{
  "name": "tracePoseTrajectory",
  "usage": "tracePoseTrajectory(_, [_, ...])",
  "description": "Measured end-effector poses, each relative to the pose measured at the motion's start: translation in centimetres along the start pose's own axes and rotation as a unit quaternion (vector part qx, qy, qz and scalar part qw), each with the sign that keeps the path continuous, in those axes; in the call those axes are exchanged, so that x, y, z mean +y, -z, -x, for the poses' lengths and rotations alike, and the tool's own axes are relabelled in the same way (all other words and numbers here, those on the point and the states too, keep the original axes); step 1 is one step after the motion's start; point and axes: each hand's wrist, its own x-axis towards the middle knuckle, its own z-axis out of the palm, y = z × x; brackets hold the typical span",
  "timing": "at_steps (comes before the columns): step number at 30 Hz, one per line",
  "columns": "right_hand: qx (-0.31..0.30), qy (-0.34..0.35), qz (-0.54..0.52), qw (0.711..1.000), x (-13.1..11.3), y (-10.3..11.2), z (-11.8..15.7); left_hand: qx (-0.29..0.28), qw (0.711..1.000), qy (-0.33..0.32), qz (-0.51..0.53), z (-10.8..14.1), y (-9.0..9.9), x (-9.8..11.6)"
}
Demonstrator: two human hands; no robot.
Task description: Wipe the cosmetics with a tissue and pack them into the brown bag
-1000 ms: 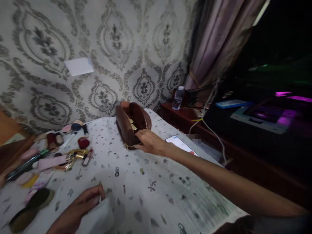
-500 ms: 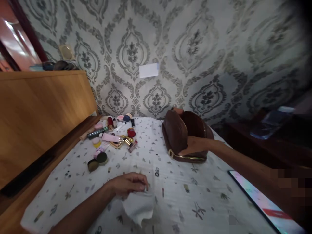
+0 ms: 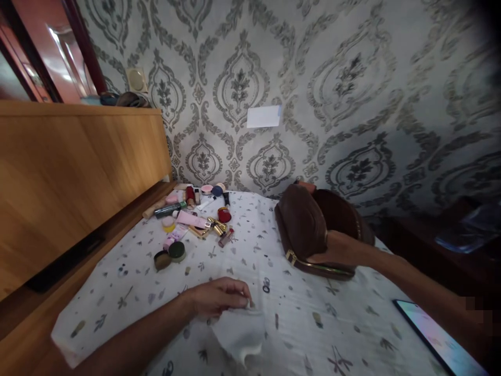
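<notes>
My left hand (image 3: pixel 221 296) pinches a white cloth or tissue (image 3: pixel 242 334) that hangs from its fingertips over the patterned sheet. On the right, my right hand (image 3: pixel 342 248) grips the front side of a brown bag (image 3: pixel 301 219), its fingers partly hidden inside the opening. The bag is unzipped, with a gold zipper along its front edge. Cosmetics lie in a loose group at the left, among them a pink tube (image 3: pixel 191 220), a red round container (image 3: pixel 224 214) and an open dark green jar (image 3: pixel 177 251).
A wooden headboard or cabinet (image 3: pixel 86 151) stands along the left. A patterned wall (image 3: pixel 270 68) rises behind. At the lower right lies a lit tablet or phone (image 3: pixel 438 339). A plastic bottle (image 3: pixel 469 230) rests on dark furniture at the right.
The view has turned a little, so most things sit further right in the picture. Both hands keep their holds on the white cloth and the brown bag.
</notes>
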Motion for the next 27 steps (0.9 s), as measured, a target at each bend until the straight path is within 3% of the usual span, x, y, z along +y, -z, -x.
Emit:
tracePoseTrajectory(3, [-0.089,0.011,0.026,0.996,0.1,0.0,0.2,-0.001,1.0,-0.015,-0.019,0.5,0.0,1.4])
tracePoseTrajectory(8, [-0.114,-0.004,-0.048,0.992,1.4,1.0,0.2,0.015,0.996,-0.055,-0.071,1.9,1.3,4.3])
tracePoseTrajectory(11, [-0.093,-0.007,-0.059,0.994,2.1,1.9,1.0,0.061,0.986,-0.082,-0.132,2.5,3.8,5.9])
tracePoseTrajectory(13, [-0.026,-0.026,-0.013,0.999,2.0,2.2,2.2,0.124,0.966,-0.11,-0.196,2.2,6.4,7.3])
tracePoseTrajectory(15, [0.096,-0.032,0.045,0.994,1.1,2.1,3.7,0.235,0.922,-0.135,-0.278,1.4,9.5,9.4])
tracePoseTrajectory(16, [0.174,-0.023,0.072,0.982,0.4,1.8,4.5,0.314,0.882,-0.142,-0.322,0.7,11.2,10.6])
tracePoseTrajectory(17, [0.254,-0.013,0.094,0.963,-0.5,1.4,5.3,0.357,0.859,-0.149,-0.336,-0.1,13.0,12.0])
tracePoseTrajectory(19, [0.353,0.025,0.085,0.932,-2.7,-0.2,6.8,0.421,0.818,-0.158,-0.358,-1.9,16.5,15.0])
tracePoseTrajectory(21, [0.357,0.088,0.03,0.93,-5.0,-2.7,8.0,0.482,0.769,-0.154,-0.391,-4.0,19.6,17.7])
tracePoseTrajectory(23, [0.323,0.143,-0.029,0.935,-7.1,-5.7,8.7,0.515,0.726,-0.138,-0.435,-6.4,22.1,19.7])
tracePoseTrajectory(27, [0.255,0.232,-0.092,0.934,-9.3,-10.9,8.9,0.5,0.666,-0.092,-0.546,-11.6,25.4,20.3])
